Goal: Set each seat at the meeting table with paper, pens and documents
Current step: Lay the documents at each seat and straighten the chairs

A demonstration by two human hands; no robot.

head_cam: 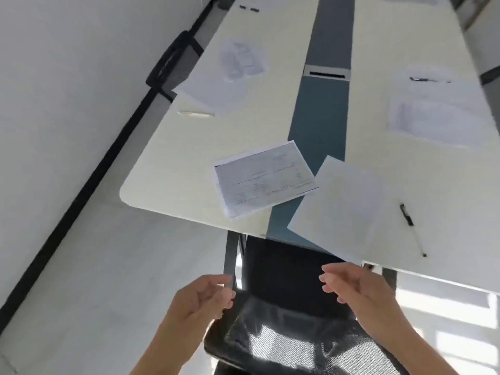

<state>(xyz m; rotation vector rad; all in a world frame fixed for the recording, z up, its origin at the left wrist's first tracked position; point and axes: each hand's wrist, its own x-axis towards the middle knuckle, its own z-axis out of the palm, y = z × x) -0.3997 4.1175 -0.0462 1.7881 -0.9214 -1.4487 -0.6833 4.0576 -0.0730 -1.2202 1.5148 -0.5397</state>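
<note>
The white printed document (266, 180), lying askew at the middle of the cream meeting table (173, 169), carries ruled lines and rows of text too blurred to read. No other writing is legible. At 7 o'clock the left hand (205, 299) hangs half open with its fingers loosely curled, holding nothing. At 5 o'clock the right hand (357, 290) is equally relaxed and empty, just beside the near corner of a blank white sheet of paper (343, 209) that overhangs the table edge. Both hands hover above a black mesh office chair (292, 334). A slim black pen (411, 228) lies at 3 o'clock of the blank sheet. Further paper sets lie at 11 o'clock (232, 74) and 2 o'clock (438, 112).
</note>
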